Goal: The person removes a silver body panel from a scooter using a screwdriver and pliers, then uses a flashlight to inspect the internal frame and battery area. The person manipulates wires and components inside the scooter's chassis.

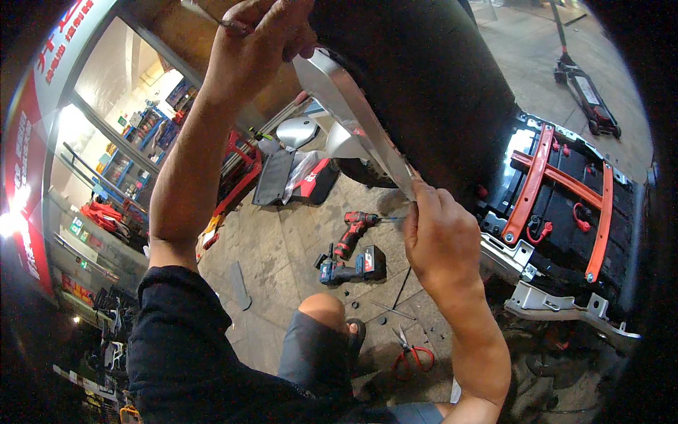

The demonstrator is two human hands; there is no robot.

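Observation:
A long silver trim strip slants along the edge of a large dark panel. High in the head view, my left hand is closed at the strip's upper end. A thin tool with a pale end sticks out of that hand; its kind is unclear. My right hand pinches the lower end of the strip between thumb and fingers, close to the panel's lower edge.
On the floor lie a red cordless drill, a blue cordless power tool, red-handled scissors and a flat grey strip. A black unit with orange bars stands at right. Beyond it is a floor jack.

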